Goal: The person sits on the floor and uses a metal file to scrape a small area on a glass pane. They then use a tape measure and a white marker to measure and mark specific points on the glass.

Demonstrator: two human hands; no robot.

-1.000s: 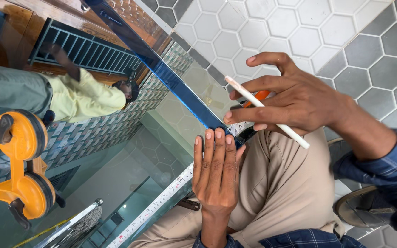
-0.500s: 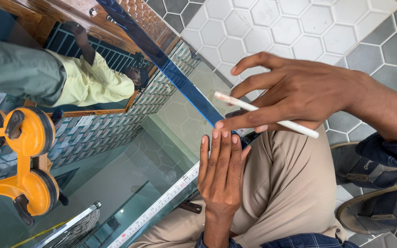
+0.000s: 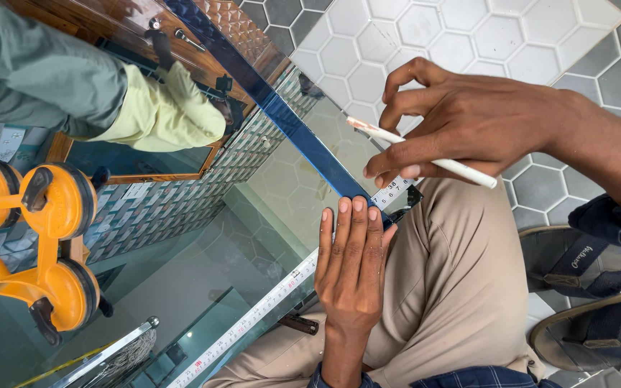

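Observation:
My left hand (image 3: 350, 266) lies flat, fingers together, pressing a white tape measure (image 3: 253, 323) against the edge of a large glass sheet (image 3: 203, 280). My right hand (image 3: 468, 122) hovers just above it and pinches a thin white marking pencil (image 3: 461, 167). The pencil's tip points left, toward the glass's dark blue edge strip (image 3: 282, 115). The tape's end shows under my right fingers. My knee in beige trousers (image 3: 454, 287) is beneath both hands.
A yellow double suction-cup lifter (image 3: 44, 244) sits on the glass at the left. Another person's grey-green sleeve (image 3: 37, 72) and pale yellow glove (image 3: 167, 115) are at the upper left. Dark sandals (image 3: 583, 287) rest on the hexagon-tiled floor (image 3: 397, 36) at right.
My right hand with the pencil has lifted slightly up and right, away from the glass edge. My left hand stays flat on the tape. The view has shifted a little.

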